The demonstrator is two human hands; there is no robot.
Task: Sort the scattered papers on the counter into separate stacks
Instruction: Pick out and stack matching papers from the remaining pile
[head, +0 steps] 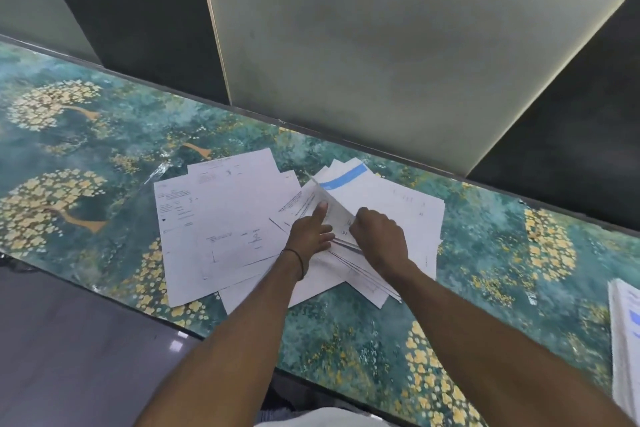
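Note:
Loose white printed papers (221,218) lie scattered and overlapping on the green floral counter (104,156). One sheet with a blue band (349,175) lies at the far side of the pile. My left hand (310,234) presses down on the sheets, its index finger stretched out over a page. My right hand (379,236) grips a raised sheet (332,206) at its lower part, so that its edge stands up between both hands. More sheets (408,211) spread to the right under my right hand.
A separate stack of papers (623,333) with blue marks sits at the counter's right edge. A pale wall panel (381,62) rises right behind the counter. The counter's near edge drops to a grey floor (69,340) on the left.

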